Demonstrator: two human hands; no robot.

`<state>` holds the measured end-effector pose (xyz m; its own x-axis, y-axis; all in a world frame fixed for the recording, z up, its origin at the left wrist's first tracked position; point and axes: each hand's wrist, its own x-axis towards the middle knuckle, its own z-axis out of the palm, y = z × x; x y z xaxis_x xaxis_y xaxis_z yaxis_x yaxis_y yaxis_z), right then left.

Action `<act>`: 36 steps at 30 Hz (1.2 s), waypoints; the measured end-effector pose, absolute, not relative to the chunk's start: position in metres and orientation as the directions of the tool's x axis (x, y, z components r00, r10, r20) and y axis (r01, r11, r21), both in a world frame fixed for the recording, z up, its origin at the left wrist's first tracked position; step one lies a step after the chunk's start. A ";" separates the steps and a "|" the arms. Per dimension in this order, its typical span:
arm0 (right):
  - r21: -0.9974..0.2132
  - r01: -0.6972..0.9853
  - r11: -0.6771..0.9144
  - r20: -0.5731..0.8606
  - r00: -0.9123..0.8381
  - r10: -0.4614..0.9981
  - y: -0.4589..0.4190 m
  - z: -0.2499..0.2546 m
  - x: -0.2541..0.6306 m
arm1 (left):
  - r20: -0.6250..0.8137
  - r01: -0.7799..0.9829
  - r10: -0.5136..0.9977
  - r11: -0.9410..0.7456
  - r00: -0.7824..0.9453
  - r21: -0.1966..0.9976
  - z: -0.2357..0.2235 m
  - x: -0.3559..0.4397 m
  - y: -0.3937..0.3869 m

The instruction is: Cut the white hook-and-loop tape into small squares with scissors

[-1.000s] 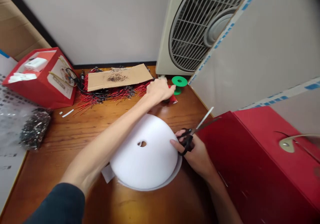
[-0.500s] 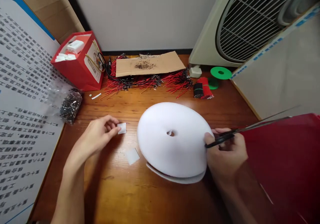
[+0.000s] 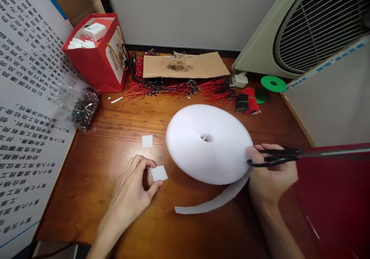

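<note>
My left hand (image 3: 133, 185) is at the table's middle left, thumb and index finger closed on the edges of a small white square (image 3: 159, 173). A second white square (image 3: 147, 141) lies flat on the wood just beyond it. To the right stands a big white roll of tape (image 3: 187, 143), tilted, with a hole in its centre. Its loose strip (image 3: 199, 208) curves out beneath the roll toward the left. My right hand (image 3: 271, 178) holds black-handled scissors (image 3: 277, 157), blades pointing right, while its thumb rests against the roll's right edge.
Behind the roll lie red wires (image 3: 216, 89) under a cardboard piece (image 3: 185, 66). A red paper bag (image 3: 101, 62) and a plastic bag of small dark parts (image 3: 85, 110) stand left. Wire bundles (image 3: 248, 101), a green spool (image 3: 273, 83) and a fan (image 3: 306, 31) are right.
My left hand let go of the farther square and moved nearer, onto the other one. The roll's strip has uncurled leftward. The scissors in my right hand now point more level.
</note>
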<state>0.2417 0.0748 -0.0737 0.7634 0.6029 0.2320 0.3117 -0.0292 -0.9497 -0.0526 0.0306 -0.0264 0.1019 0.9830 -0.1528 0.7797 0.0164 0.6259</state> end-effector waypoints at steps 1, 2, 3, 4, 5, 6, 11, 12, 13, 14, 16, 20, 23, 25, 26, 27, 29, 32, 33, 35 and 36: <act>-0.949 0.312 -0.036 0.226 0.759 0.611 0.070 -0.071 0.241 | -0.155 0.778 0.982 0.017 0.104 0.628 -0.025 -0.053 0.032; -0.950 0.310 -0.045 0.215 0.750 0.626 0.066 -0.068 0.241 | -0.158 0.777 0.982 0.020 0.103 0.629 -0.024 -0.053 0.033; -0.950 0.307 -0.054 0.202 0.739 0.642 0.061 -0.066 0.241 | -0.161 0.777 0.982 0.023 0.101 0.629 -0.023 -0.053 0.033; -0.951 0.304 -0.060 0.192 0.729 0.658 0.056 -0.064 0.241 | -0.165 0.774 0.981 0.029 0.099 0.633 -0.022 -0.053 0.034; -0.952 0.301 -0.064 0.181 0.717 0.673 0.051 -0.062 0.243 | -0.173 0.766 0.980 0.039 0.095 0.641 -0.020 -0.053 0.034; -0.953 0.296 -0.066 0.171 0.703 0.690 0.047 -0.061 0.245 | -0.184 0.753 0.979 0.052 0.092 0.656 -0.019 -0.053 0.034; -0.976 0.215 -0.029 0.089 0.520 0.850 0.027 -0.053 0.258 | -0.227 0.650 0.972 0.133 0.061 0.748 -0.020 -0.053 0.043; -0.982 0.190 -0.003 0.083 0.444 0.892 0.024 -0.050 0.260 | -0.230 0.634 0.972 0.153 0.040 0.758 -0.021 -0.053 0.045; -0.985 0.168 0.025 0.085 0.358 0.930 0.022 -0.048 0.261 | -0.236 0.613 0.972 0.178 0.014 0.770 -0.021 -0.054 0.047; -0.987 0.152 0.053 0.093 0.272 0.958 0.020 -0.045 0.261 | -0.244 0.584 0.970 0.205 -0.012 0.786 -0.022 -0.054 0.049; -0.984 0.153 0.092 0.112 0.123 0.986 0.019 -0.039 0.259 | -0.268 0.505 0.962 0.257 -0.053 0.824 -0.023 -0.054 0.052; -0.958 0.282 0.057 0.047 -0.043 0.998 0.021 -0.033 0.253 | -0.322 0.356 0.942 0.334 -0.094 0.873 -0.023 -0.051 0.054; -0.935 0.356 0.015 -0.003 -0.051 0.999 0.022 -0.031 0.251 | -0.365 0.294 0.925 0.381 -0.111 0.877 -0.020 -0.048 0.054; -0.931 0.365 0.003 0.003 -0.002 1.000 0.021 -0.029 0.249 | -0.384 0.279 0.915 0.404 -0.126 0.871 -0.018 -0.047 0.054; -0.932 0.363 -0.011 0.000 0.032 0.999 0.021 -0.029 0.249 | -0.390 0.275 0.911 0.413 -0.135 0.868 -0.017 -0.047 0.054; -0.933 0.358 -0.031 -0.007 0.067 0.998 0.021 -0.027 0.248 | -0.394 0.271 0.908 0.420 -0.144 0.866 -0.017 -0.047 0.054; -0.940 0.334 -0.072 -0.044 0.093 0.995 0.020 -0.023 0.247 | -0.395 0.264 0.904 0.425 -0.161 0.866 -0.016 -0.047 0.054; -0.950 0.267 -0.164 -0.172 -0.007 0.985 0.016 -0.015 0.245 | -0.391 0.257 0.906 0.421 -0.164 0.870 -0.015 -0.049 0.051; -0.946 0.236 -0.224 -0.237 -0.029 0.971 0.013 -0.012 0.244 | -0.390 0.252 0.908 0.418 -0.157 0.873 -0.015 -0.049 0.050; -0.913 0.180 -0.367 -0.379 -0.036 0.925 0.005 -0.008 0.242 | -0.378 0.231 0.915 0.402 -0.142 0.886 -0.015 -0.052 0.048; -0.888 0.154 -0.432 -0.442 -0.035 0.896 0.001 -0.007 0.240 | -0.363 0.219 0.920 0.388 -0.144 0.895 -0.016 -0.053 0.047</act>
